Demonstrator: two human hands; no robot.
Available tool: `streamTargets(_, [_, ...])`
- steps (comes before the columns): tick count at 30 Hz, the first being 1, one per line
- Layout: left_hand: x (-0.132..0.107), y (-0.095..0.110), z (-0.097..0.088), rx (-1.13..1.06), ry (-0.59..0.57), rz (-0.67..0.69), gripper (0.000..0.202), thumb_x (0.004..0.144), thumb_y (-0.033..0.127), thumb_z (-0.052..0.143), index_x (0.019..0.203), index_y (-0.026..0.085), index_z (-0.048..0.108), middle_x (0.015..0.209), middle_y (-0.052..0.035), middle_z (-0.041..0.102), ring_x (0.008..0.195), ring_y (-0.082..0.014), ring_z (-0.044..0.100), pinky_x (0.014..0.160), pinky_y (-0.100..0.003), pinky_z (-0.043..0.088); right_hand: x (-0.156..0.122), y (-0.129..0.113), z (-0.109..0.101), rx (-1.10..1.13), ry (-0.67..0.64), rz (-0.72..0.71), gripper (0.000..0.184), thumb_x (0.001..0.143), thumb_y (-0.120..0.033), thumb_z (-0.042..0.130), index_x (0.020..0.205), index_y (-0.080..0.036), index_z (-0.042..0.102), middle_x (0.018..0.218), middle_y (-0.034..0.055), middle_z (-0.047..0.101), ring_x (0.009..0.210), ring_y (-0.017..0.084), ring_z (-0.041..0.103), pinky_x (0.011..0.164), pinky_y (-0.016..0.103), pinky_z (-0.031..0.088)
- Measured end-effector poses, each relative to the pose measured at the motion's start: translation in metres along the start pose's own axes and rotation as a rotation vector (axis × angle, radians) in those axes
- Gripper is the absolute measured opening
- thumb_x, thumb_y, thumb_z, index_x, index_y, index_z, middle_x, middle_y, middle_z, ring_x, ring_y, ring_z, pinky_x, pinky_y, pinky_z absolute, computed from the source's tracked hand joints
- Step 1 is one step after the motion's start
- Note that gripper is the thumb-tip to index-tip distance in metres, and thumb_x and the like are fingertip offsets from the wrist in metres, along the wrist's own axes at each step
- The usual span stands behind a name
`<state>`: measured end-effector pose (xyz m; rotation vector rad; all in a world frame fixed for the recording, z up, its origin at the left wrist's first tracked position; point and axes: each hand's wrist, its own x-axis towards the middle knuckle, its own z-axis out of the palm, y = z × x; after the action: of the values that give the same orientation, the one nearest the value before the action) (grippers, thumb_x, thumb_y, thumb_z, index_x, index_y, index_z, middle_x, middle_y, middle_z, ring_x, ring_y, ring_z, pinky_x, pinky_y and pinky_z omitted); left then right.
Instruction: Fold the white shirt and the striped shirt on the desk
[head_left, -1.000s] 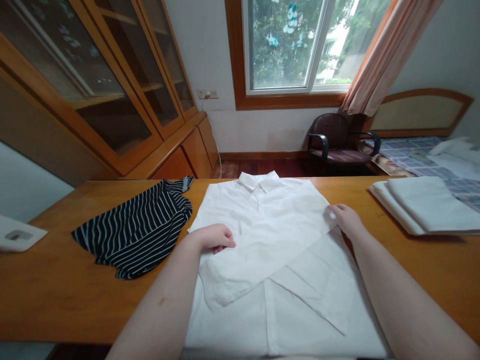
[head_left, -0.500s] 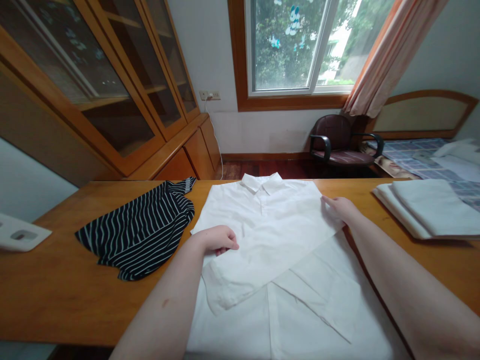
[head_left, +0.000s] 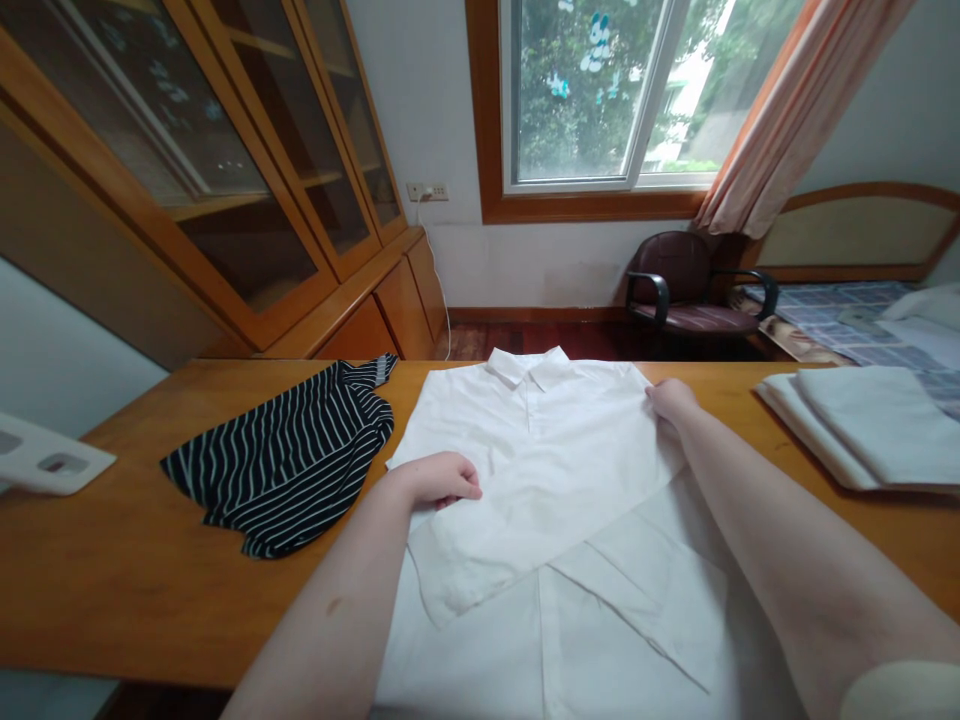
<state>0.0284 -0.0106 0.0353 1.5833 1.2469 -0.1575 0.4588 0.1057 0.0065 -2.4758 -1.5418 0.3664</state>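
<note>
White collared shirt [head_left: 517,470] lies across brown wooden table [head_left: 90,560] to its far edge, striped black garment [head_left: 285,460] left, folded white cloth [head_left: 870,425] right.

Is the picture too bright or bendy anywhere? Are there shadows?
Head view: the window is brightest, with white washed-out patches in its right pane; head view: the cabinet slants and looks stretched; head view: soft grey shade lies on the white shirt below the right hand.

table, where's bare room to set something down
Bare table shows between the striped garment and near edge, also between the right forearm and folded white cloth. The middle is crowded: white shirt, left hand and right hand.
</note>
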Motion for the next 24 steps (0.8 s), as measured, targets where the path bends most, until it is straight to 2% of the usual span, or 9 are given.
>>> streamTargets(4, [-0.002, 0.002, 0.000, -0.008, -0.003, -0.001, 0.027, 0.065, 0.043, 0.061, 0.072, 0.018, 0.058, 0.050, 0.0049, 0.045, 0.044, -0.0102, 0.041, 0.043, -0.023, 0.031, -0.007, -0.005, 0.001, -0.025, -0.020, 0.085, 0.028, 0.088, -0.030, 0.045, 0.100, -0.011, 0.063, 0.102, 0.0175, 0.064, 0.099, 0.029, 0.060, 0.082, 0.038, 0.046])
streamTargets(7, [-0.003, 0.003, 0.001, -0.015, 0.010, -0.009, 0.028, 0.064, 0.044, 0.061, 0.072, 0.017, 0.058, 0.050, 0.0050, 0.045, 0.045, -0.0100, 0.040, 0.043, -0.023, 0.030, -0.010, -0.012, -0.001, -0.039, -0.003, 0.124, 0.042, 0.088, -0.045, 0.042, 0.102, -0.012, 0.062, 0.104, 0.0194, 0.062, 0.100, 0.032, 0.058, 0.080, 0.044, 0.046])
streamTargets(10, [-0.003, 0.005, 0.001, -0.022, 0.013, -0.015, 0.028, 0.064, 0.044, 0.062, 0.072, 0.017, 0.058, 0.050, 0.0051, 0.044, 0.045, -0.0101, 0.040, 0.042, -0.023, 0.030, -0.008, -0.018, -0.003, -0.012, -0.016, 0.062, 0.053, 0.079, -0.060, 0.048, 0.100, -0.014, 0.063, 0.101, 0.0173, 0.064, 0.096, 0.032, 0.060, 0.078, 0.042, 0.047])
streamTargets(14, [-0.005, 0.007, 0.001, -0.022, 0.015, -0.016, 0.027, 0.064, 0.044, 0.062, 0.072, 0.018, 0.058, 0.050, 0.0051, 0.045, 0.045, -0.0103, 0.040, 0.043, -0.023, 0.030, 0.004, -0.022, 0.000, -0.005, -0.033, -0.013, 0.045, 0.075, -0.055, 0.057, 0.097, -0.016, 0.065, 0.099, 0.0151, 0.066, 0.094, 0.029, 0.061, 0.077, 0.038, 0.047])
streamTargets(19, [-0.005, 0.007, 0.001, -0.014, 0.020, -0.005, 0.026, 0.065, 0.042, 0.060, 0.072, 0.017, 0.059, 0.050, 0.0049, 0.044, 0.045, -0.0105, 0.040, 0.042, -0.023, 0.030, 0.014, -0.021, 0.005, -0.028, 0.013, 0.061, 0.048, 0.082, -0.054, 0.048, 0.099, -0.013, 0.067, 0.101, 0.0187, 0.064, 0.098, 0.031, 0.059, 0.079, 0.041, 0.047])
streamTargets(24, [-0.003, 0.005, 0.002, -0.015, 0.014, -0.004, 0.024, 0.067, 0.041, 0.059, 0.073, 0.017, 0.058, 0.049, 0.0051, 0.044, 0.044, -0.0102, 0.039, 0.042, -0.022, 0.029, 0.016, -0.017, 0.005, -0.028, 0.067, 0.066, 0.057, 0.087, -0.053, 0.038, 0.109, -0.007, 0.063, 0.106, 0.0269, 0.060, 0.102, 0.037, 0.056, 0.077, 0.049, 0.047])
